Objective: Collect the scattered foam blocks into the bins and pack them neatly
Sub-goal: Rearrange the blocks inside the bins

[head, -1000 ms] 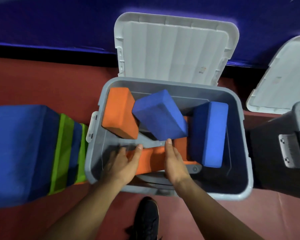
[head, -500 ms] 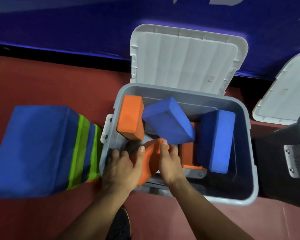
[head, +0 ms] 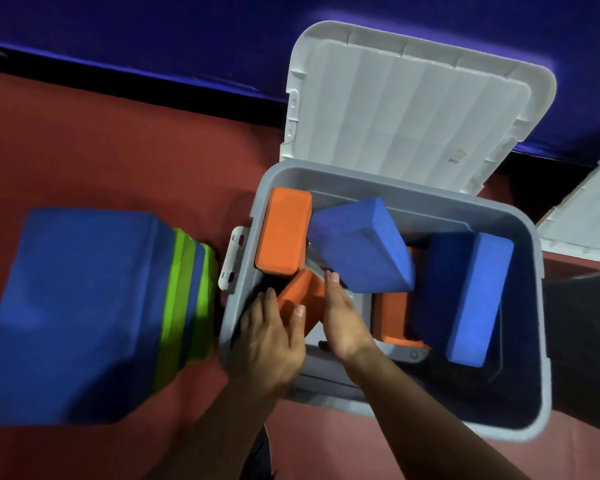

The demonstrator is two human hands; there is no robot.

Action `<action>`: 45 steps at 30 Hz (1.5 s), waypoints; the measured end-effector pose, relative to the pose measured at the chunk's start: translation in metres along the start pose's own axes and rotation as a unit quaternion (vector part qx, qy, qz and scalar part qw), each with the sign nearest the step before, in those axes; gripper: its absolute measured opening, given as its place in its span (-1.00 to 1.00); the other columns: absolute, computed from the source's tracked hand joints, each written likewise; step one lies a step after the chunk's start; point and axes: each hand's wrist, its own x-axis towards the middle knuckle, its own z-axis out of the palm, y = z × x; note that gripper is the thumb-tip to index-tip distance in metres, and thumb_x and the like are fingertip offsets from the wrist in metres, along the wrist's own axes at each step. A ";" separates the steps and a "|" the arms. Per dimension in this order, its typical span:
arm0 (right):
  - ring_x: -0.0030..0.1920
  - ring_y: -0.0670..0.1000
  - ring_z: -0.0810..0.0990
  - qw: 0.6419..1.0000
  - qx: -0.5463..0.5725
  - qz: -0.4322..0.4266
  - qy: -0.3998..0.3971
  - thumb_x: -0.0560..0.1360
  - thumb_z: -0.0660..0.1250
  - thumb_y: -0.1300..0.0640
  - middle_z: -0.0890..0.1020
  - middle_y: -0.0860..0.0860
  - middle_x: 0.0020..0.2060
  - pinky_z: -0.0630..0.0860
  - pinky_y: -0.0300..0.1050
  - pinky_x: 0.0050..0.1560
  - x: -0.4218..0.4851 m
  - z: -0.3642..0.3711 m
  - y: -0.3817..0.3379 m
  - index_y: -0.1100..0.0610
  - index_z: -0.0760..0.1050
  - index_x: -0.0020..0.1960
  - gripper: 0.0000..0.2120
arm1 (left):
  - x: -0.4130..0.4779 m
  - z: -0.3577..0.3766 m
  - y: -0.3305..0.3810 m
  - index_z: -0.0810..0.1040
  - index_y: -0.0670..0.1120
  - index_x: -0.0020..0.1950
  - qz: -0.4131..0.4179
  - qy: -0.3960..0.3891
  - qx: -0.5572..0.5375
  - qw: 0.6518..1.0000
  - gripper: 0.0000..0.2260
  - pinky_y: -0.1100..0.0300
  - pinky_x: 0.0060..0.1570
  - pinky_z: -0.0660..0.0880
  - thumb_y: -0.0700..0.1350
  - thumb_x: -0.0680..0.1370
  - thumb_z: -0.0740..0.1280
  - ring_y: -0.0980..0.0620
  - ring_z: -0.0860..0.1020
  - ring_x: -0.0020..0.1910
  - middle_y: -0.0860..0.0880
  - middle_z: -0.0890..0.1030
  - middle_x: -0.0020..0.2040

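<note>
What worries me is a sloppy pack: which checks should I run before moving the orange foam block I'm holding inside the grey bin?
1. Grip: left hand grips the held orange foam block, right hand presses flat against it: ok.
2. White ribbed plastic lid open, out of the way: ok.
3. Tilted blue foam block lies neatly in the grey plastic bin: not ok, it leans across the others.
4. Bare floor in the bin's near right corner: too dark, cannot tell.
</note>
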 end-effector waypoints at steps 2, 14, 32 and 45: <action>0.34 -0.25 0.34 0.999 -0.017 -0.026 -0.008 0.69 -0.14 -0.27 0.41 -0.31 0.28 0.22 -0.20 0.43 -0.002 -0.006 -0.001 -0.17 0.42 0.45 -0.48 | -0.005 0.003 -0.005 0.45 -0.15 0.49 0.056 0.047 -0.017 0.997 -0.33 -0.08 0.27 0.48 0.28 0.62 -0.04 -0.22 0.55 0.30 -0.19 0.56 0.36; 0.46 -0.14 0.30 0.962 -0.146 -0.184 0.143 0.69 0.05 -0.16 0.36 -0.03 0.47 0.16 -0.22 0.43 0.020 -0.064 -0.016 -0.05 0.27 0.58 -0.51 | 0.015 0.002 0.036 0.41 -0.12 0.52 0.157 0.116 -0.050 0.980 -0.48 -0.05 0.46 0.28 0.14 0.66 0.09 -0.15 0.38 0.46 -0.16 0.43 0.48; 0.47 0.02 0.28 0.995 -0.058 -0.074 0.039 0.62 -0.05 -0.38 0.31 -0.07 0.45 0.14 0.03 0.48 0.099 -0.138 -0.039 -0.26 0.38 0.30 -0.60 | 0.077 0.045 0.155 0.37 -0.03 0.53 -0.026 0.099 -0.301 0.948 -0.14 0.13 0.50 0.16 0.48 0.45 -0.13 -0.07 0.30 0.49 -0.11 0.40 0.45; 0.10 -0.29 0.44 0.978 -0.009 -0.163 0.130 0.62 0.11 -0.28 0.45 -0.12 0.12 0.40 -0.16 0.23 0.016 -0.149 -0.018 -0.22 0.39 0.10 -0.80 | 0.031 0.044 0.165 0.51 0.05 0.36 0.127 0.094 -0.332 0.930 -0.39 0.31 0.39 0.28 0.36 0.64 -0.12 0.18 0.43 0.31 0.02 0.42 0.30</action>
